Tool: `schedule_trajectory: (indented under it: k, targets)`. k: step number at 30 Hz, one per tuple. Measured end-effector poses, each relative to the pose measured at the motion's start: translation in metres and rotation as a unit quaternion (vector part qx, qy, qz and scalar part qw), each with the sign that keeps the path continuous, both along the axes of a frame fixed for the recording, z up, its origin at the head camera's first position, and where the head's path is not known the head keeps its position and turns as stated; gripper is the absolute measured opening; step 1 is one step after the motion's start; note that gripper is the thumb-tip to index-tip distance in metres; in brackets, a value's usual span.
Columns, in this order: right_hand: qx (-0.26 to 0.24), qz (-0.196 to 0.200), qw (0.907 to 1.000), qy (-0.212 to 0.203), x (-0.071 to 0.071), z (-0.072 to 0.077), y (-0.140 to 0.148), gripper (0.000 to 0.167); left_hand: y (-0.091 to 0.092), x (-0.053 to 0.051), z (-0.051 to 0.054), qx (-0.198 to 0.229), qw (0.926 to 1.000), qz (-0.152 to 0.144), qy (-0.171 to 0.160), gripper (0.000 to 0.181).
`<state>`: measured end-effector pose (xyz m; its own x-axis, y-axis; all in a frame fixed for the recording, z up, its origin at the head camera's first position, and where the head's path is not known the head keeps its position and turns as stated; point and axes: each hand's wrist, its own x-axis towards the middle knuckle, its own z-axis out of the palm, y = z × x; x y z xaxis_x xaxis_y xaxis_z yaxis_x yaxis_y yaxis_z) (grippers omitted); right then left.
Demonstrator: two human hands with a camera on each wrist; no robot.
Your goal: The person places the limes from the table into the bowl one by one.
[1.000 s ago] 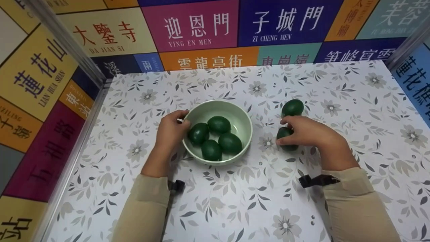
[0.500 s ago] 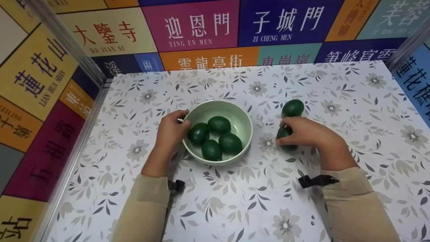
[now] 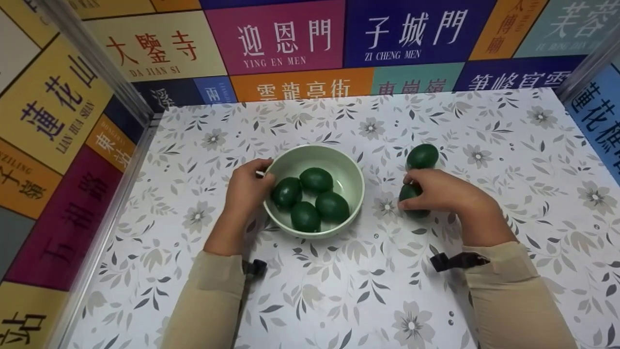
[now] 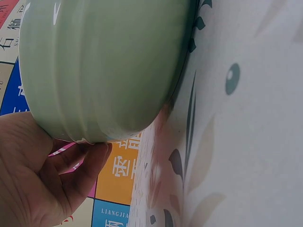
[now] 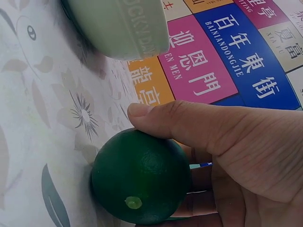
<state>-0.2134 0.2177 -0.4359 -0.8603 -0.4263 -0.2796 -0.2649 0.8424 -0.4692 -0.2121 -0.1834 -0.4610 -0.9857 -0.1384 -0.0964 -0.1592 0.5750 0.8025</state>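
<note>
In the head view my left hand [image 3: 247, 189] grips the left rim of a pale green bowl [image 3: 356, 182]. Its curled fingers lie against the bowl's outer wall [image 4: 104, 71] in the left wrist view. Several dark green limes sit inside, one lime [image 3: 316, 180] towards the back. To the right of the bowl, my right hand [image 3: 448, 191] holds another lime [image 3: 409, 193] on the table, thumb on one side and fingers round the other. The right wrist view shows this lime [image 5: 142, 175] with its pale stem end. Just behind it lies one more lime [image 3: 422, 156].
A white tablecloth [image 3: 339, 291] with grey leaves and flowers covers the table. Colourful panels with Chinese lettering [image 3: 286, 39] stand along the back and both sides. Black straps with small mounts [image 3: 441, 261] are at both wrists.
</note>
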Motion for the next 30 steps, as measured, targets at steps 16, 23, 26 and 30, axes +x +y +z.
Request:
schedule_trajectory:
  k: [16,23,26,30]
  targets:
    - [-0.027,0.008,0.9989,0.038,0.003,0.013,-0.004,0.056,-0.001,0.001,-0.001,0.002,0.9997,-0.005,0.022,0.042]
    - [-0.046,0.006,0.9976,0.051,0.005,0.018,-0.008,0.061,0.000,0.001,-0.002,-0.003,0.9997,-0.007,0.022,0.042]
    - [-0.051,0.005,0.9969,0.060,0.005,0.022,-0.012,0.062,-0.001,0.001,-0.002,0.000,0.9997,-0.008,0.024,0.042]
    - [-0.054,0.004,0.9957,0.075,0.005,0.026,-0.020,0.062,-0.003,0.000,-0.002,0.003,0.9996,-0.008,0.027,0.042]
